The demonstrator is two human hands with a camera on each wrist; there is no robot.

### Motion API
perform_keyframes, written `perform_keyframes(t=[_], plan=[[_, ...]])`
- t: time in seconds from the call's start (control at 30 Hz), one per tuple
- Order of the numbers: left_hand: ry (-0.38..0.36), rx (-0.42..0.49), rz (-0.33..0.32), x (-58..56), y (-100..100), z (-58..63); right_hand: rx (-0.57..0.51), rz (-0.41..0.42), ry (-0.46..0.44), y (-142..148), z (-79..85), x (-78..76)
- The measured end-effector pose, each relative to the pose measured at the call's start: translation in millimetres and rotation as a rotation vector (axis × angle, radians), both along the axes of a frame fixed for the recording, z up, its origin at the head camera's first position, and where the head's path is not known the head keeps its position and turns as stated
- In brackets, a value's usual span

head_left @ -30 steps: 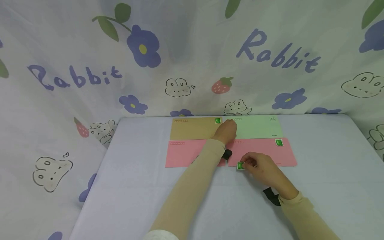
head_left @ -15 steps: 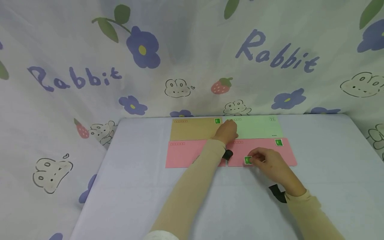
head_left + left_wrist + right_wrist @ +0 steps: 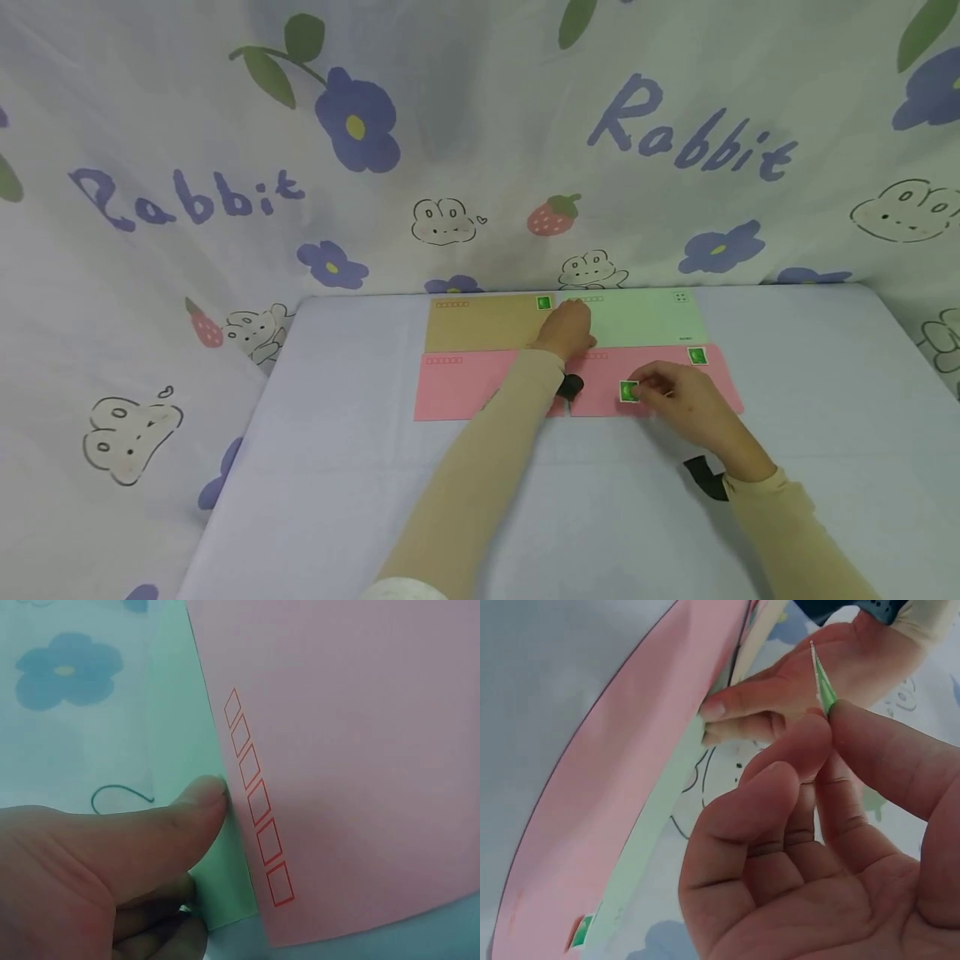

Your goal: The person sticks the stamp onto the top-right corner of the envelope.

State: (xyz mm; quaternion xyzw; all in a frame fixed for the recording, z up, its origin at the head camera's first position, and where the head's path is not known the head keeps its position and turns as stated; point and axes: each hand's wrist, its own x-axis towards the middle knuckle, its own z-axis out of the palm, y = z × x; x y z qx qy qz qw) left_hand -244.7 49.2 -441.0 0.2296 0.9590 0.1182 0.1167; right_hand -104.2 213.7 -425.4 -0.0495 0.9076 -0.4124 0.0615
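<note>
My right hand (image 3: 686,402) pinches a small green stamp (image 3: 628,391) between thumb and fingertips, above the right pink envelope (image 3: 600,379). In the right wrist view that stamp (image 3: 825,691) is seen nearly edge-on. My left hand (image 3: 564,330) covers the left end of the pale green envelope (image 3: 637,321). In the left wrist view, its thumb lies on the green envelope (image 3: 184,742) beside the pink one (image 3: 360,765), with the other fingers curled at the edge. A green stamp (image 3: 697,356) sits in the right pink envelope's upper right corner.
A tan envelope (image 3: 480,327) bearing a green stamp (image 3: 543,302) lies at back left. In front of it is another pink envelope (image 3: 457,392), partly under my left sleeve (image 3: 468,467). A patterned curtain (image 3: 480,125) hangs behind the white-covered table (image 3: 337,400).
My right hand has carried the stamp right and away from me, from the pink envelope's near edge to above its surface. The left hand has stayed in place.
</note>
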Motion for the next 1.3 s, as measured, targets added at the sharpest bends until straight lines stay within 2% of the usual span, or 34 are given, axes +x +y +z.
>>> perform_keyframes(t=[0.3, 0.7, 0.83, 1.3], plan=[[0.003, -0.039, -0.012, 0.8, 3, 0.2, 0.069, -0.017, 0.035, 16, 1.4, -5.9], [0.012, -0.036, -0.007, 0.3, 3, -2.2, 0.074, 0.003, 0.095, 26, 1.7, -16.2], [0.011, -0.034, -0.005, 0.5, 3, -2.5, 0.101, -0.001, 0.085, 29, 4.8, -19.4], [0.014, -0.066, 0.000, 1.8, 3, 1.1, 0.080, -0.029, 0.074, 38, 6.6, -30.4]])
